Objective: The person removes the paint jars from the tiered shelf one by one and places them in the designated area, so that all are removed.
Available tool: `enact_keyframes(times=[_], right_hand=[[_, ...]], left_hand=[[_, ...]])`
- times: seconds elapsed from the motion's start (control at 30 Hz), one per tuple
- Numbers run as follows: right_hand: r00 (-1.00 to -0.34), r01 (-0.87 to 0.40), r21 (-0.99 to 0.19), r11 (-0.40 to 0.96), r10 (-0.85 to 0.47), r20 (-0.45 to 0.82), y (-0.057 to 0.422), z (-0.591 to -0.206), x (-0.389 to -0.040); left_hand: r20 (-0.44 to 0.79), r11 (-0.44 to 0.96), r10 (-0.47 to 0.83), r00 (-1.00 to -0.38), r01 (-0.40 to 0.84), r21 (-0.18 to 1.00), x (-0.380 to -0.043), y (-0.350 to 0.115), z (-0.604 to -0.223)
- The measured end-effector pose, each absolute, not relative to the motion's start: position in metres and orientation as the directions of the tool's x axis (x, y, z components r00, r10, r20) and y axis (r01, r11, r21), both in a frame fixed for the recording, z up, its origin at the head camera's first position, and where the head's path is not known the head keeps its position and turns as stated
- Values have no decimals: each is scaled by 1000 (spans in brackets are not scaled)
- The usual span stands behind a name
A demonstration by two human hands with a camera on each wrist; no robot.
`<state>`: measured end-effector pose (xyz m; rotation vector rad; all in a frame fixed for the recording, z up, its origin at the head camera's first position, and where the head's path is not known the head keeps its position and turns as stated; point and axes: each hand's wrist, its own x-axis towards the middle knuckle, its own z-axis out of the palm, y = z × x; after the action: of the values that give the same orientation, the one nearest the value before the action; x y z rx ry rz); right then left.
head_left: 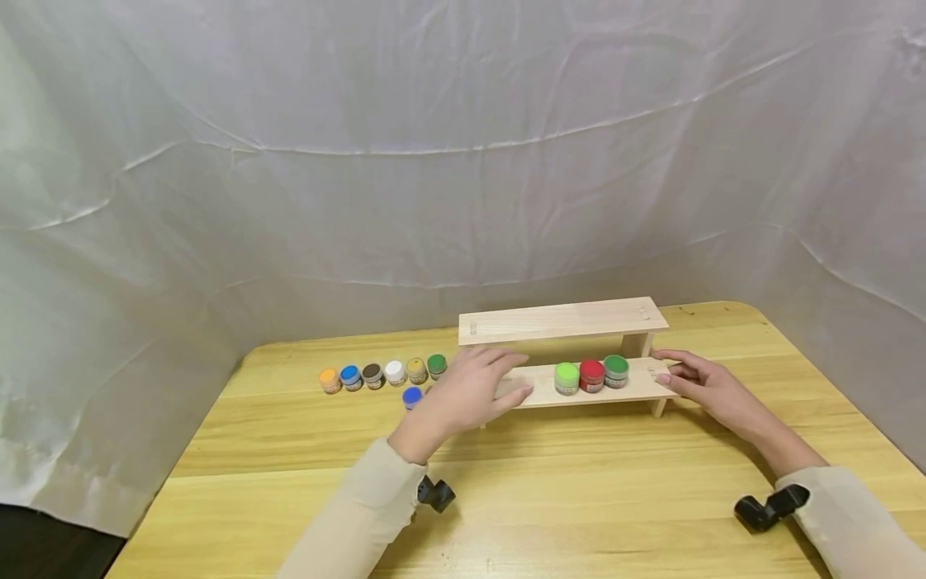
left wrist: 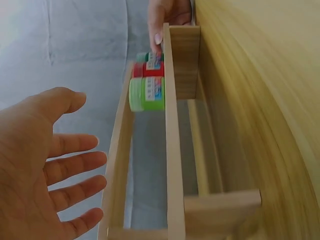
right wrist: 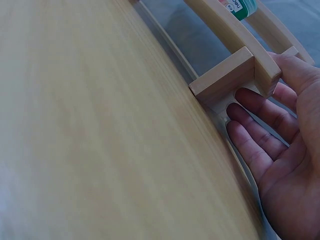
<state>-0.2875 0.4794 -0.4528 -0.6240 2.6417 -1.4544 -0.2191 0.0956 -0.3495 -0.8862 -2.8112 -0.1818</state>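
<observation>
A two-tier wooden rack [head_left: 564, 320] carries three small paint jars on its lower board: light green [head_left: 567, 378], red [head_left: 592, 375] and dark green [head_left: 616, 371], side by side toward the right. My left hand [head_left: 473, 390] hovers over the left end of that board. In the left wrist view its fingers [left wrist: 75, 167] are spread and nothing lies in the palm. At the rack's right end, my right hand [head_left: 712, 394] holds the lower board's tip, the thumb on top. The right wrist view shows the other fingers [right wrist: 260, 110] near the leg, under the board.
Left of the rack, several paint jars stand in a row on the wooden table [head_left: 289, 450], from orange [head_left: 329, 380] to green [head_left: 437, 366]. A blue-lidded jar [head_left: 412, 397] stands nearer, partly behind the left hand. Grey cloth [head_left: 362, 217] hangs around the table's back and sides.
</observation>
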Motion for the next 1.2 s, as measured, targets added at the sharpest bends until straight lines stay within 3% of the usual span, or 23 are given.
enact_keyframes(times=[0.6, 1.2], right_hand=[[-916, -313, -828, 466, -379, 133, 477, -451, -288], [-916, -317, -818, 481, -380, 131, 475, -450, -289]], left_hand=[[166, 839, 544, -822, 536, -94, -240, 145, -363], [160, 824, 566, -809, 555, -113, -249, 162, -373]])
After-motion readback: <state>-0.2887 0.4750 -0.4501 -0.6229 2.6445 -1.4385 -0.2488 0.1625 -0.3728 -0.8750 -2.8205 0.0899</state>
